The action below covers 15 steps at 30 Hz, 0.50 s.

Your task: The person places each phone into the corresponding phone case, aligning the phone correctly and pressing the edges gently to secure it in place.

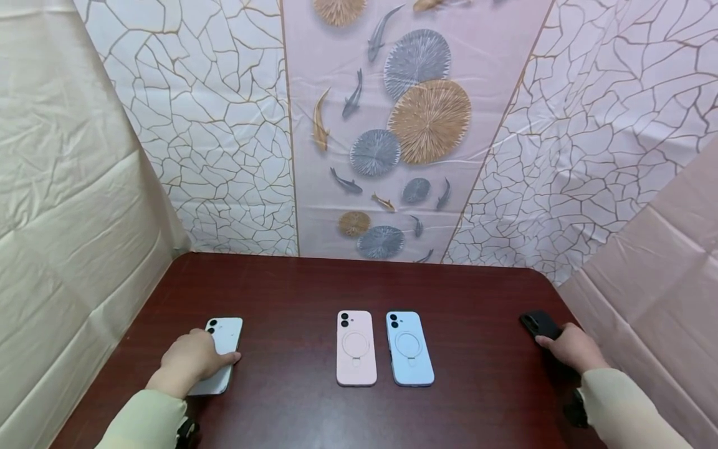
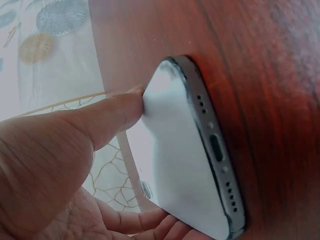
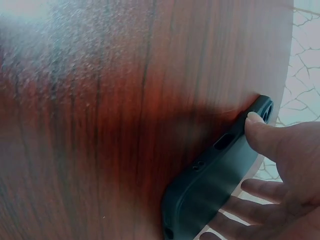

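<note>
At the left of the table, my left hand (image 1: 191, 357) holds a white phone (image 1: 227, 337) across its width, thumb on one long edge and fingers on the other. The left wrist view shows the charging port and speaker holes on the end of the white phone (image 2: 175, 145). At the far right, my right hand (image 1: 578, 349) grips a black phone case (image 1: 540, 323). In the right wrist view the thumb presses one long edge of the black case (image 3: 215, 185), with fingers along the opposite side. Whether a phone sits inside is not clear.
Near the middle of the dark red table (image 1: 291, 411), a pink phone case (image 1: 356, 368) and a light blue phone case (image 1: 414, 371) lie side by side, ring stands facing up. Patterned cloth (image 1: 235, 125) hangs behind the table, with plain cloth at both sides.
</note>
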Tool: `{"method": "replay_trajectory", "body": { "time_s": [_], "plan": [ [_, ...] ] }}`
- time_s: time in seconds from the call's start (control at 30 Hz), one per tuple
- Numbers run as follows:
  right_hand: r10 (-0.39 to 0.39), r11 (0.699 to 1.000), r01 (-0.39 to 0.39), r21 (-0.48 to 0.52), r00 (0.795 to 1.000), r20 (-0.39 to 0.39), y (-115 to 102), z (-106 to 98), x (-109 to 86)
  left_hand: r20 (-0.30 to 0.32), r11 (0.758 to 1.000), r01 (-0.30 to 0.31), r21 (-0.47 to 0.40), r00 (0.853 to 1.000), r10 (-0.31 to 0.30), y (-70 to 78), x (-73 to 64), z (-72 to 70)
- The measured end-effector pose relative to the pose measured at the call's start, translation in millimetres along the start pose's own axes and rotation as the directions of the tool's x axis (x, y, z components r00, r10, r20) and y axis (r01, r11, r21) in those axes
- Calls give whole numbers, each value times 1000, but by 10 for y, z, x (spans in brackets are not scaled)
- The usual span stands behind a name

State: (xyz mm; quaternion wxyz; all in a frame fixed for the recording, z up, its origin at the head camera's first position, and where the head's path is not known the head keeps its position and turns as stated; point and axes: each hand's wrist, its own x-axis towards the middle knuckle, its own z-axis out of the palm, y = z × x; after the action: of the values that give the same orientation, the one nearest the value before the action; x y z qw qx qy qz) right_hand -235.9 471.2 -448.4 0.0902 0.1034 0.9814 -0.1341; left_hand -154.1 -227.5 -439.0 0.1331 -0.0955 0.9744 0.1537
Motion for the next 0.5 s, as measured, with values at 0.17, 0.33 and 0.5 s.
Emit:
{"method": "replay_trajectory", "body": {
  "time_s": [0.17,0.33,0.5],
  "plan": [
    [-3,1000,3,18,1000,-4,11,-18,11,42,1000,4,-7,999,-4,-2,36,-10],
    [29,999,-30,-17,1000,-11,12,-34,18,76,1000,11,4,997,-12,-16,98,-6],
    [67,996,-67,-59,998,-17,-50,-43,-20,78,1000,22,5,997,-23,-42,139,14]
  ]
}}
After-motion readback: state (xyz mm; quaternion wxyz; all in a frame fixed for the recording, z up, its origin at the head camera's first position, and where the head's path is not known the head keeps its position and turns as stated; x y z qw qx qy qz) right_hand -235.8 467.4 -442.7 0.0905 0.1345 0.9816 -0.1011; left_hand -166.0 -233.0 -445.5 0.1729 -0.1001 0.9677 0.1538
